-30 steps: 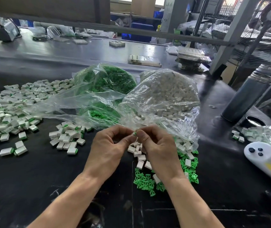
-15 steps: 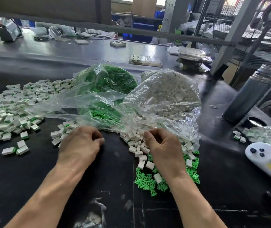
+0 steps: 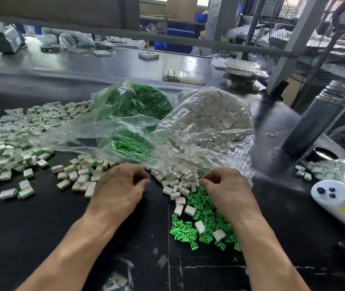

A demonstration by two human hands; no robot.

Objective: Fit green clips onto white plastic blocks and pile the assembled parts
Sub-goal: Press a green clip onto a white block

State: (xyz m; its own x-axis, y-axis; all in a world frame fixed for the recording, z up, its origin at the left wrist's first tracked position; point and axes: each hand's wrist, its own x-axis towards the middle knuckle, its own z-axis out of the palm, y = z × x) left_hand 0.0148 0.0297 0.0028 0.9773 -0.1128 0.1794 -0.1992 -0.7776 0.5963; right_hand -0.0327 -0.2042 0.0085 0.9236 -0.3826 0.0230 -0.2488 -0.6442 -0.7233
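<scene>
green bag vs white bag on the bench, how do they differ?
The green bag holds green clips; the white bag holds white blocks. The green bag lies further left and back; the white bag is nearer the right hand, with blocks spilling from its mouth. Both are clear plastic, lying open on the dark table.

Setting: factory assembly bench, small-parts handwork. Evidence: long black worktable strewn with bulk parts; clear plastic bags of green clips and white plastic blocks; large heap of assembled parts. Grey steel frame posts, industrial fan, stacked trays and blue crates behind.
</scene>
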